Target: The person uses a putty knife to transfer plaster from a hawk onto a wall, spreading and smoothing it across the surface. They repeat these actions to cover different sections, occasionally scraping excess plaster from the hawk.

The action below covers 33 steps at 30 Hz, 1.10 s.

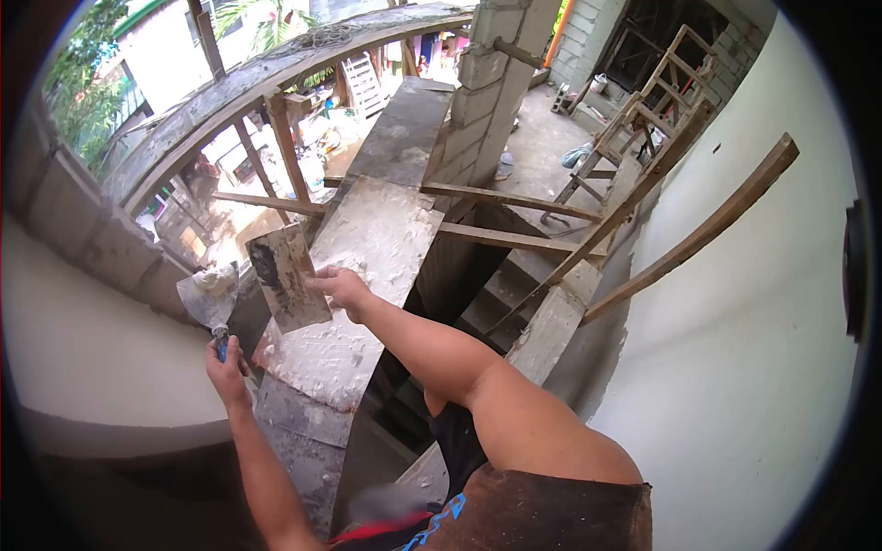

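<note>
My left hand (227, 367) is closed round the blue handle of a putty knife (207, 298), whose wide blade points up and carries a lump of white putty (217, 277). To its right, my right hand (340, 288) grips the right edge of a flat rectangular plate (287, 280) smeared with dark and pale stains. Whether this plate has a handle cannot be seen. Both tools are held close together, over the left side of a long board (381, 234) coated with rough white putty.
Below and right of the board, stairs (501, 294) go down. Wooden beams (514, 241) cross over the stairwell. A wooden ladder (634, 129) leans at the back right, near a block pillar (469, 119). A white wall (735, 321) bounds the right side.
</note>
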### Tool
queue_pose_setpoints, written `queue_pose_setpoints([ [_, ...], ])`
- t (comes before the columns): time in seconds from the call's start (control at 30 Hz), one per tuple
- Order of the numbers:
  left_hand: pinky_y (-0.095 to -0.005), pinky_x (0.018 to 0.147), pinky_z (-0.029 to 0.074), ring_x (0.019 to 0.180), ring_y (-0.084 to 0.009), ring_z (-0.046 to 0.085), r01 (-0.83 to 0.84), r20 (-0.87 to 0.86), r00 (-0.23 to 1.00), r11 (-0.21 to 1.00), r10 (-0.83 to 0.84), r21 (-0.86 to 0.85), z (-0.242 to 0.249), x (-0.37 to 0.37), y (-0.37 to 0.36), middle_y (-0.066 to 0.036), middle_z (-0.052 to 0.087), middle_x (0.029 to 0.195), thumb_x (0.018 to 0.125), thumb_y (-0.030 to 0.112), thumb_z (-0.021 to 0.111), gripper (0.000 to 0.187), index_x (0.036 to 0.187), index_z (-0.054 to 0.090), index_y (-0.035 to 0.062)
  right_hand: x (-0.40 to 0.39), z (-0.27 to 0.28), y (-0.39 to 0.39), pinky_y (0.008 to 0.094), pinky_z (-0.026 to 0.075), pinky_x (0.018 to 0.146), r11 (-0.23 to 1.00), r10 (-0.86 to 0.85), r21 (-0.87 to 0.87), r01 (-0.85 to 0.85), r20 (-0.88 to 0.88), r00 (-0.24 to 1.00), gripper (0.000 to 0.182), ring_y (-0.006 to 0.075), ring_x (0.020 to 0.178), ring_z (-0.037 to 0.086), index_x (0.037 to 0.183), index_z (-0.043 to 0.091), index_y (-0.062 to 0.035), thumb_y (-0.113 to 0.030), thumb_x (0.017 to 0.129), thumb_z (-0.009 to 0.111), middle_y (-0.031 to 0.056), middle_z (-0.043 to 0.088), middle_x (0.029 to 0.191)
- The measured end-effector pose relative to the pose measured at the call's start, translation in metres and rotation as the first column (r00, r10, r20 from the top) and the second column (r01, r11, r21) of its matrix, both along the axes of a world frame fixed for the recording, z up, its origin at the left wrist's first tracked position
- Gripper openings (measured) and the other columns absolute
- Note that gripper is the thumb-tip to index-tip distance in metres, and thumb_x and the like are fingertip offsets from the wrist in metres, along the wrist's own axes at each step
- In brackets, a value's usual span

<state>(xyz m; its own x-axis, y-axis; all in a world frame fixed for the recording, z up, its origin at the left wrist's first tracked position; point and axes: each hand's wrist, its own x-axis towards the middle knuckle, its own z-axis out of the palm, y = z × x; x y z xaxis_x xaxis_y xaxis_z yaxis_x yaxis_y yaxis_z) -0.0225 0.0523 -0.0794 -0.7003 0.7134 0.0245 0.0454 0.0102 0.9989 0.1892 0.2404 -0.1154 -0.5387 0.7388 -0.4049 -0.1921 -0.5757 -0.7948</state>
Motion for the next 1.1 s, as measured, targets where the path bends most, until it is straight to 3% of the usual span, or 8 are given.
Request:
queue_pose_setpoints([
  [0.23, -0.0205, 0.046, 0.035, 0.053, -0.0045, 0.046, 0.027, -0.002, 1.0, 0.997, -0.027, 0.076, 0.015, 0.012, 0.003, 0.002, 0.056, 0.075, 0.094, 0.019, 0.07, 0.021, 0.108, 0.058, 0.0076, 0.0, 0.003, -0.003, 0.035, 0.057, 0.074, 0.991, -0.066, -0.136, 0.015, -0.376, 0.924, 0.021, 0.0205, 0.079, 0.067, 0.108, 0.061, 0.0037, -0.005, 0.089, 0.063, 0.0102, 0.068, 0.091],
  [0.4, -0.0185, 0.049, 0.038, 0.056, -0.002, 0.046, 0.057, -0.078, 0.996, 0.986, -0.045, 0.158, 0.012, 0.017, 0.003, 0.002, 0.056, 0.08, 0.095, 0.011, 0.066, 0.022, 0.113, 0.055, 0.0056, 0.004, 0.003, -0.003, 0.0374, 0.047, 0.061, 0.983, -0.103, -0.172, 0.063, -0.236, 0.966, 0.013, 0.0181, 0.064, 0.051, 0.087, 0.057, -0.0043, -0.004, 0.075, 0.061, 0.0038, 0.051, 0.073],
  [0.5, -0.0195, 0.054, 0.042, 0.061, -0.0033, 0.048, 0.071, -0.151, 0.987, 0.985, -0.047, 0.157, 0.012, 0.026, 0.005, 0.003, 0.056, 0.085, 0.096, 0.008, 0.066, 0.023, 0.115, 0.054, 0.0031, 0.001, 0.007, -0.008, 0.0416, 0.053, 0.074, 0.974, -0.101, -0.223, 0.037, -0.285, 0.953, 0.013, 0.0232, 0.074, 0.058, 0.09, 0.057, -0.0036, -0.006, 0.078, 0.059, 0.0069, 0.055, 0.08],
  [0.57, -0.022, 0.062, 0.048, 0.072, -0.0069, 0.054, 0.08, -0.56, 0.826, 0.972, 0.058, 0.219, 0.021, 0.04, 0.011, 0.002, 0.056, 0.091, 0.096, 0.01, 0.067, 0.026, 0.117, 0.053, 0.0021, 0.002, 0.018, -0.011, 0.0433, 0.055, 0.077, 0.963, -0.087, -0.271, 0.003, -0.299, 0.95, 0.014, 0.0252, 0.077, 0.062, 0.094, 0.057, -0.0031, -0.007, 0.08, 0.056, 0.0079, 0.058, 0.083],
  [0.63, -0.0283, 0.074, 0.051, 0.084, -0.0144, 0.058, 0.073, -0.509, 0.861, 0.986, 0.014, 0.149, 0.015, 0.04, 0.006, -0.003, 0.059, 0.098, 0.096, 0.013, 0.068, 0.03, 0.12, 0.053, 0.0027, 0.003, 0.024, -0.013, 0.045, 0.056, 0.081, 0.95, -0.079, -0.312, -0.022, -0.308, 0.948, 0.016, 0.0271, 0.081, 0.065, 0.097, 0.056, -0.0026, -0.008, 0.082, 0.053, 0.0089, 0.06, 0.085],
  [0.73, -0.0395, 0.082, 0.049, 0.091, -0.0299, 0.06, 0.092, -0.834, 0.552, 0.991, 0.032, 0.099, 0.005, 0.037, 0.006, -0.014, 0.064, 0.107, 0.092, 0.012, 0.069, 0.035, 0.123, 0.055, 0.0056, 0.002, 0.025, -0.02, 0.046, 0.058, 0.086, 0.934, -0.022, -0.331, -0.134, -0.427, 0.904, 0.024, 0.0309, 0.088, 0.069, 0.109, 0.056, 0.0001, -0.016, 0.091, 0.049, 0.014, 0.066, 0.097],
  [0.87, -0.0414, 0.081, 0.05, 0.09, -0.0308, 0.06, 0.149, -0.965, 0.258, 0.984, 0.051, 0.092, 0.006, 0.037, 0.008, -0.011, 0.064, 0.108, 0.088, 0.006, 0.069, 0.04, 0.126, 0.058, 0.0077, -0.002, 0.027, -0.025, 0.0485, 0.056, 0.091, 0.896, -0.033, -0.362, -0.258, -0.632, 0.774, 0.036, 0.0321, 0.096, 0.069, 0.124, 0.053, 0.0035, -0.018, 0.096, 0.047, 0.0174, 0.068, 0.109],
  [1.1, -0.0424, 0.083, 0.05, 0.093, -0.032, 0.062, 0.084, -0.991, 0.13, 0.996, 0.013, 0.024, 0.007, 0.007, -0.012, -0.014, 0.066, 0.107, 0.086, 0.001, 0.07, 0.039, 0.123, 0.059, 0.0039, 0.009, 0.033, -0.017, 0.0491, 0.056, 0.092, 0.88, 0.094, -0.275, -0.387, -0.699, 0.709, 0.042, 0.0332, 0.095, 0.07, 0.129, 0.052, 0.0061, -0.02, 0.097, 0.045, 0.0196, 0.068, 0.111],
])
